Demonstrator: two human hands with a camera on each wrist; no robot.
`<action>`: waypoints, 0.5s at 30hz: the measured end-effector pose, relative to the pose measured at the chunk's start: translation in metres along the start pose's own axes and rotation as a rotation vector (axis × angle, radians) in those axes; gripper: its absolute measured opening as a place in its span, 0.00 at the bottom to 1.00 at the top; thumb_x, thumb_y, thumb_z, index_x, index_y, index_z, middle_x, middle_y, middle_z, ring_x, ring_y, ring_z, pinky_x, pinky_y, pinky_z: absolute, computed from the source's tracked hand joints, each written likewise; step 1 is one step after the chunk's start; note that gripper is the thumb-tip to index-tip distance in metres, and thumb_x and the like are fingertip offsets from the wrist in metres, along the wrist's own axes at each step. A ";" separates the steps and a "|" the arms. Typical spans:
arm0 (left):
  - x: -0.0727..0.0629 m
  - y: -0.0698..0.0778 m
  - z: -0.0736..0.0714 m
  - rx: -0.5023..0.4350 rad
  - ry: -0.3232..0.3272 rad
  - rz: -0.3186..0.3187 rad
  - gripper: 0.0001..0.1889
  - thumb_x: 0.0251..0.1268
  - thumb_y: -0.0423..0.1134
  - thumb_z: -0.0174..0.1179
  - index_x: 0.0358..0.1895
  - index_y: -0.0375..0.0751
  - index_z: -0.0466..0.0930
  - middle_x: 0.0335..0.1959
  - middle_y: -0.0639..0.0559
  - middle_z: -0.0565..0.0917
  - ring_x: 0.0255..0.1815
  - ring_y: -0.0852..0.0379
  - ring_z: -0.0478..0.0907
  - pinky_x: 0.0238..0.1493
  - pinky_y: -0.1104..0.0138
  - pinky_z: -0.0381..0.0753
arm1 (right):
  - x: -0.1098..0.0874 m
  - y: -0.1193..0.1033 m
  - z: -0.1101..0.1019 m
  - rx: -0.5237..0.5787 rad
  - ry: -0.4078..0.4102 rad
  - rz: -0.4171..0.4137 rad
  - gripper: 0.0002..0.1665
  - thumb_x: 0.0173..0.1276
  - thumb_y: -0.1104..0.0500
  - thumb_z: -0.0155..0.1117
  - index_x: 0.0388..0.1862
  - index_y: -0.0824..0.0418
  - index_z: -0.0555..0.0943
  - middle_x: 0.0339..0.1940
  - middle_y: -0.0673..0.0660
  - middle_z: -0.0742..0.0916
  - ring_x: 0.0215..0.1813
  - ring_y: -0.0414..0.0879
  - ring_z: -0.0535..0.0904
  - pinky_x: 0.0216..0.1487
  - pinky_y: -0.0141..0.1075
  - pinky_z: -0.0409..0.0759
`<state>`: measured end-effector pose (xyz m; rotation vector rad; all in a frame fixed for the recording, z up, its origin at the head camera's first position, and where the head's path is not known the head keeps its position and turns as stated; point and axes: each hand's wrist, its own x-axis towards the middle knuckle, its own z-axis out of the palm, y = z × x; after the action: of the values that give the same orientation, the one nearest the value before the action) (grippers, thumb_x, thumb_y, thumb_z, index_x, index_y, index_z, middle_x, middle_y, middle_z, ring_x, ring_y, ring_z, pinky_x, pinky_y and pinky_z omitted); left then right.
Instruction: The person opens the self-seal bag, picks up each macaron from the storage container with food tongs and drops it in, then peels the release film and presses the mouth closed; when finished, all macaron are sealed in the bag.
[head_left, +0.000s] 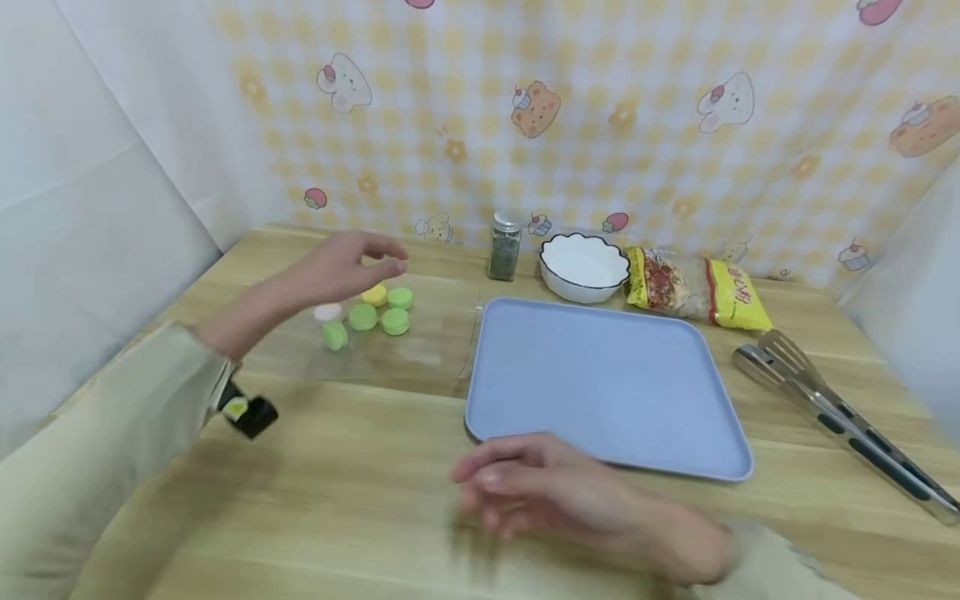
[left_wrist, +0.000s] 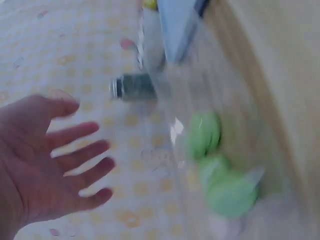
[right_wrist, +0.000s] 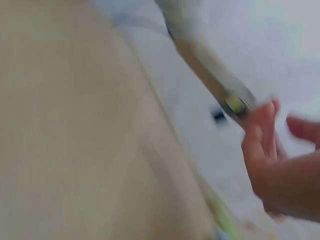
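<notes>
My left hand (head_left: 341, 268) hovers above several macarons on the far left side of the table, its fingers spread and holding nothing in the left wrist view. Most are green macarons (head_left: 363, 317), along with a yellow macaron (head_left: 374, 295) and a pale pink one (head_left: 328, 312). They lie on or in clear plastic (head_left: 431, 337); whether it is a sheet or a shallow box I cannot tell. By the near edge of the blue tray (head_left: 600, 375), my right hand (head_left: 547, 492) is raised with loosely bent fingers and nothing in it. It looks blurred.
Along the back stand a spice jar (head_left: 504, 247) with a pale lid and a white scalloped bowl (head_left: 583, 265). Beside the bowl lies a yellow food packet (head_left: 693, 287). Metal tongs (head_left: 847, 421) with black grips rest right of the tray. A checked curtain (head_left: 465, 108) hangs behind.
</notes>
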<state>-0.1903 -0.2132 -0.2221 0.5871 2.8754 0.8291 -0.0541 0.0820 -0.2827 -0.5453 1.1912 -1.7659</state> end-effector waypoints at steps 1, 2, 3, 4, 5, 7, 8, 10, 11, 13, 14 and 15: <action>0.008 0.000 -0.003 0.041 -0.063 0.028 0.25 0.69 0.46 0.52 0.63 0.35 0.67 0.64 0.37 0.68 0.63 0.37 0.63 0.58 0.45 0.64 | 0.013 0.008 0.011 0.075 0.050 0.032 0.19 0.69 0.64 0.52 0.56 0.73 0.71 0.41 0.56 0.84 0.38 0.42 0.79 0.39 0.34 0.78; 0.017 -0.001 -0.003 0.077 -0.121 0.052 0.28 0.68 0.46 0.53 0.66 0.33 0.62 0.65 0.36 0.65 0.65 0.37 0.60 0.60 0.46 0.62 | 0.025 0.015 0.021 0.143 0.097 0.056 0.20 0.69 0.64 0.51 0.56 0.73 0.70 0.41 0.55 0.84 0.39 0.42 0.78 0.39 0.34 0.77; 0.026 -0.002 -0.002 0.109 -0.176 0.069 0.31 0.68 0.46 0.53 0.68 0.33 0.58 0.68 0.35 0.61 0.67 0.37 0.57 0.62 0.47 0.59 | 0.038 0.021 0.029 0.186 0.147 0.072 0.20 0.69 0.65 0.51 0.57 0.73 0.70 0.41 0.55 0.83 0.40 0.42 0.78 0.39 0.34 0.77; 0.034 -0.003 0.000 0.129 -0.223 0.084 0.34 0.67 0.46 0.54 0.70 0.32 0.53 0.69 0.35 0.57 0.68 0.37 0.54 0.64 0.47 0.56 | 0.050 0.027 0.036 0.227 0.196 0.076 0.20 0.69 0.65 0.50 0.57 0.73 0.69 0.42 0.56 0.83 0.41 0.43 0.78 0.40 0.35 0.76; 0.043 -0.004 0.004 0.139 -0.260 0.083 0.36 0.67 0.46 0.54 0.71 0.32 0.49 0.70 0.35 0.54 0.69 0.37 0.52 0.66 0.49 0.53 | 0.063 0.032 0.041 0.263 0.250 0.068 0.20 0.69 0.64 0.48 0.57 0.72 0.69 0.43 0.57 0.83 0.41 0.44 0.78 0.41 0.36 0.76; 0.059 -0.006 0.013 0.147 -0.305 0.072 0.37 0.68 0.46 0.53 0.71 0.32 0.47 0.71 0.35 0.52 0.70 0.39 0.49 0.67 0.50 0.49 | 0.087 0.040 0.050 0.336 0.378 0.031 0.20 0.69 0.63 0.45 0.57 0.73 0.68 0.43 0.59 0.82 0.41 0.46 0.78 0.43 0.38 0.76; 0.066 -0.007 0.018 0.156 -0.315 0.064 0.36 0.68 0.46 0.53 0.71 0.31 0.49 0.71 0.35 0.53 0.70 0.39 0.50 0.67 0.51 0.50 | 0.099 0.042 0.052 0.379 0.446 0.002 0.20 0.70 0.61 0.43 0.56 0.72 0.67 0.44 0.61 0.81 0.41 0.47 0.78 0.44 0.40 0.76; 0.078 -0.006 0.026 0.182 -0.314 0.046 0.32 0.69 0.46 0.51 0.69 0.31 0.53 0.69 0.35 0.58 0.69 0.40 0.54 0.66 0.51 0.53 | 0.125 0.044 0.054 0.463 0.573 -0.069 0.19 0.72 0.57 0.42 0.53 0.70 0.66 0.48 0.64 0.80 0.42 0.50 0.78 0.44 0.41 0.77; 0.083 -0.006 0.029 0.197 -0.307 0.037 0.31 0.69 0.45 0.51 0.68 0.30 0.56 0.68 0.35 0.60 0.68 0.40 0.56 0.65 0.51 0.55 | 0.137 0.043 0.054 0.501 0.628 -0.100 0.18 0.73 0.55 0.42 0.51 0.69 0.67 0.49 0.65 0.79 0.42 0.51 0.78 0.43 0.41 0.77; 0.090 -0.006 0.034 0.223 -0.300 0.028 0.27 0.69 0.42 0.51 0.65 0.28 0.60 0.65 0.34 0.64 0.65 0.39 0.61 0.63 0.52 0.60 | 0.159 0.040 0.050 0.566 0.705 -0.163 0.17 0.74 0.51 0.43 0.45 0.65 0.66 0.54 0.65 0.77 0.43 0.53 0.79 0.39 0.40 0.77; 0.093 -0.006 0.037 0.228 -0.299 0.019 0.26 0.68 0.40 0.51 0.64 0.28 0.62 0.63 0.34 0.66 0.64 0.39 0.62 0.62 0.52 0.61 | 0.168 0.038 0.046 0.582 0.723 -0.182 0.17 0.74 0.50 0.43 0.44 0.64 0.66 0.55 0.65 0.77 0.43 0.53 0.79 0.37 0.39 0.77; 0.095 -0.006 0.039 0.235 -0.304 0.012 0.25 0.68 0.38 0.50 0.63 0.27 0.62 0.62 0.33 0.67 0.63 0.39 0.64 0.61 0.52 0.63 | 0.174 0.036 0.042 0.596 0.733 -0.189 0.16 0.74 0.50 0.43 0.43 0.63 0.66 0.56 0.65 0.77 0.42 0.53 0.79 0.36 0.39 0.76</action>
<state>-0.2730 -0.1622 -0.2565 0.6863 2.7044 0.3644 -0.0917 -0.0936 -0.3177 0.3925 0.9972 -2.4525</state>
